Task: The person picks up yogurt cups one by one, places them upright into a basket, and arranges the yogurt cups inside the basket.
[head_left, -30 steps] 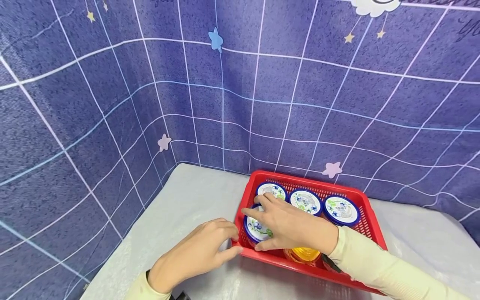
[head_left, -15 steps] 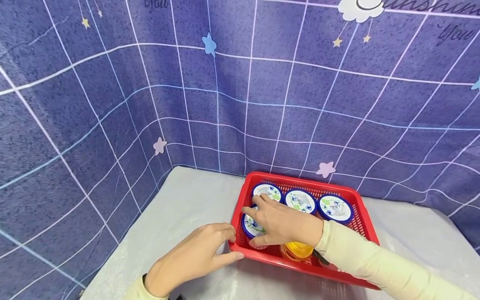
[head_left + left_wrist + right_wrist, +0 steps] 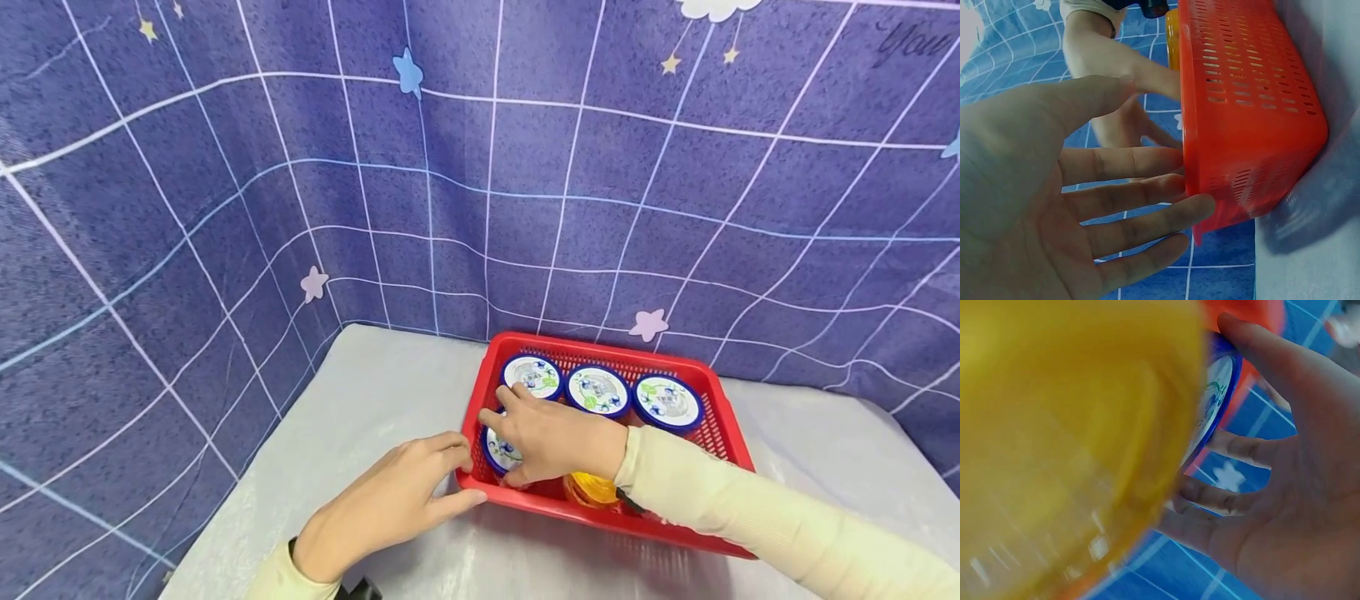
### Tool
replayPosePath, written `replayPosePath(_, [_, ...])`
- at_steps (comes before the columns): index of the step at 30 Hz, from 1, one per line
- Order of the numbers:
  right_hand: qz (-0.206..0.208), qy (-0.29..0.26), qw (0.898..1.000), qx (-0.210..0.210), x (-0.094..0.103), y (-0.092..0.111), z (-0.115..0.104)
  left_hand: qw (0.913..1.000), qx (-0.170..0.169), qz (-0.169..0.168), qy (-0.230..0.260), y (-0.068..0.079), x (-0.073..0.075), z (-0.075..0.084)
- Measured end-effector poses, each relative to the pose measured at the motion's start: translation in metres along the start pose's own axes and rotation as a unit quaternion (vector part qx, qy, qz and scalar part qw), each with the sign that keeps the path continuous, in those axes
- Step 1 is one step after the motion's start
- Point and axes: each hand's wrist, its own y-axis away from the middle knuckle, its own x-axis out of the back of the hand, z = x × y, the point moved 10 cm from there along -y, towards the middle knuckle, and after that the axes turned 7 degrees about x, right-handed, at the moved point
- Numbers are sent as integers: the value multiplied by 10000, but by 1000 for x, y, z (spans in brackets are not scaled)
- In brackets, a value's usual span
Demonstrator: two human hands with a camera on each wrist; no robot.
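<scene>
My right hand [image 3: 558, 435] reaches into a red plastic basket [image 3: 540, 505] and grips a jar with a blue-rimmed, blueberry-printed lid [image 3: 497, 451] in the near left corner. In the right wrist view the thumb and fingers sit around the rim of that lid [image 3: 1217, 394]; the jar's body is mostly hidden. At the basket's near left corner is my left hand [image 3: 397, 493], fingers extended. Its fingertips meet the red basket wall [image 3: 1254, 134] in the left wrist view, with the thumb held apart.
Along the basket's back stand three more lidded jars: left [image 3: 531, 375], middle [image 3: 597, 390] and right [image 3: 667, 402]. A yellow jar [image 3: 592, 490] sits under my right wrist. Behind the light grey tabletop [image 3: 390, 387] hangs a purple gridded curtain [image 3: 465, 217].
The head view has shifted slightly, so basket and hands sit a little farther left in it. Both hands keep nearly the same places at the basket, the right one at the same jar.
</scene>
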Motion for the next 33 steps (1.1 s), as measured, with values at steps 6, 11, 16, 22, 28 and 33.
replayPosePath(6, [-464, -412, 9967, -518, -15, 2, 9, 10000, 61, 44, -22, 0, -1, -2])
replayPosePath(11, [-40, -387, 9988, -298, -8, 12, 10, 9999, -37, 119, -9, 3, -1, -1])
replayPosePath(16, [623, -263, 9977, -104, 7, 37, 6, 9995, -218, 223, -43, 4, -4, 1])
replayPosePath(22, [1338, -254, 9898, -411, 25, 84, 3, 9983, -376, 388, -231, 4, -4, 2])
replayPosePath(28, [2240, -221, 9693, -991, 38, 148, 16, 9952, -362, 667, -624, 2, -3, -1])
replayPosePath(33, [3124, 157, 9376, -1517, 40, 203, 38, 9840, -426, 1387, -1030, 5, 6, -4])
